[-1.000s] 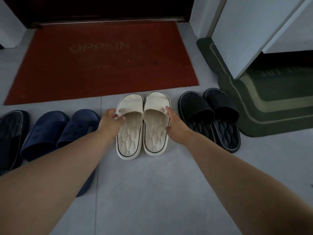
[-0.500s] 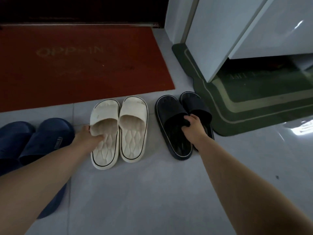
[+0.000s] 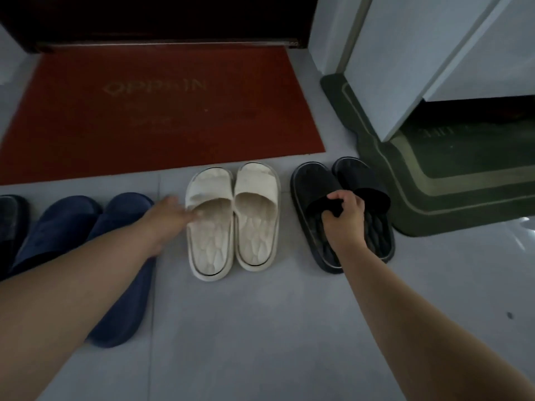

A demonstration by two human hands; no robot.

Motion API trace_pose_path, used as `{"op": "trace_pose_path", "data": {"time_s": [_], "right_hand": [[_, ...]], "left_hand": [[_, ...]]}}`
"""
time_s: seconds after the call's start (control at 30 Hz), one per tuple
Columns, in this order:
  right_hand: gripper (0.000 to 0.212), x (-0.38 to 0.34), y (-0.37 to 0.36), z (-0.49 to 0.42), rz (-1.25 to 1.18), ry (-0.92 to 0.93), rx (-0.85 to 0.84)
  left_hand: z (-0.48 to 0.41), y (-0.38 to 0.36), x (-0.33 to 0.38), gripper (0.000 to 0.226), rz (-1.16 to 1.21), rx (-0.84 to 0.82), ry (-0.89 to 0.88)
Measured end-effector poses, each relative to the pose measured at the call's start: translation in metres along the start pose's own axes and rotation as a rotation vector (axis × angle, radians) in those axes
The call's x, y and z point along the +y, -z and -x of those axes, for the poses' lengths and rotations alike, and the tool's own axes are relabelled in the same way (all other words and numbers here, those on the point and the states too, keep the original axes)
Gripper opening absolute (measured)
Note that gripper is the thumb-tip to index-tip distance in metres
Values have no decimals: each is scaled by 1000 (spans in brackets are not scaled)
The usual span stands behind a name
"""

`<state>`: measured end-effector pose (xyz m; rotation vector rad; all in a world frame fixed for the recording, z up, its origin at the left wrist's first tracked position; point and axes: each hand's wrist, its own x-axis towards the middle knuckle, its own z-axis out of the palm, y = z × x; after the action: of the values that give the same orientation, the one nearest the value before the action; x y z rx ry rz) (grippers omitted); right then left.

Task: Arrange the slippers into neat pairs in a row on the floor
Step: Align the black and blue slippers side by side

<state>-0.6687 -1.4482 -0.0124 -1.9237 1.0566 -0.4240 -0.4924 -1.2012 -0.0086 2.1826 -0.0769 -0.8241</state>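
Along the near edge of the red doormat (image 3: 162, 111) the slippers sit in a row on the floor. At the far left a dark slipper (image 3: 8, 227) is half out of sight. Next comes a navy pair (image 3: 66, 224), partly under the left forearm.

The left hand (image 3: 170, 218) reaches towards 1 o'clock. It is blurred, but its fingers (image 3: 194, 216) look stretched out, with the tips at the mouth of the left cream slipper (image 3: 210, 241) and gripping nothing. That slipper and its mate (image 3: 256, 218) lie touching, toes at 12 and heels at 6.

Across a gap, the right hand (image 3: 344, 215) has its fingers curled round the strap of the left black slipper (image 3: 315, 180). The right black slipper (image 3: 364, 183) lies close against it. This pair is skewed: its long axis runs from 11 to 5, heels drifting towards the green mat (image 3: 434, 192) just beside them.

To my eye that tilt is what needs fixing. The right hand holds the slipper from the 6 o'clock side and is far nearer than the left, so I'd expect it to swing the heel round towards 6.
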Motion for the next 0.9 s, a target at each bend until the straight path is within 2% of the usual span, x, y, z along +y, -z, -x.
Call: {"op": "trace_pose_path", "data": {"time_s": [0.07, 0.2, 0.3, 0.4, 0.47, 0.53, 0.7, 0.8, 0.9], "right_hand": [[35, -23, -26, 17, 29, 147, -109], [44, -72, -93, 59, 109, 392, -522], [49, -99, -136, 90, 157, 488, -819], [60, -114, -170, 112, 255, 430, -1010], [63, -118, -188, 123, 321, 389, -1044], [64, -119, -201, 132, 315, 360, -1017], [70, -117, -215, 129, 163, 221, -801], [63, -115, -218, 118, 168, 175, -763], [57, -117, -218, 107, 191, 199, -751]], "left_hand": [[0, 28, 6, 68, 51, 54, -59], [15, 92, -17, 58, -28, 189, -122], [35, 126, -56, 71, -333, 151, -94], [47, 140, -89, 97, -660, 56, 24], [50, 143, -102, 103, -760, 100, 201], [49, 146, -113, 99, -701, 115, 279], [39, 161, -132, 87, -449, 18, 65], [29, 160, -130, 82, -305, 28, -28], [17, 154, -126, 81, -266, 57, -54]]}}
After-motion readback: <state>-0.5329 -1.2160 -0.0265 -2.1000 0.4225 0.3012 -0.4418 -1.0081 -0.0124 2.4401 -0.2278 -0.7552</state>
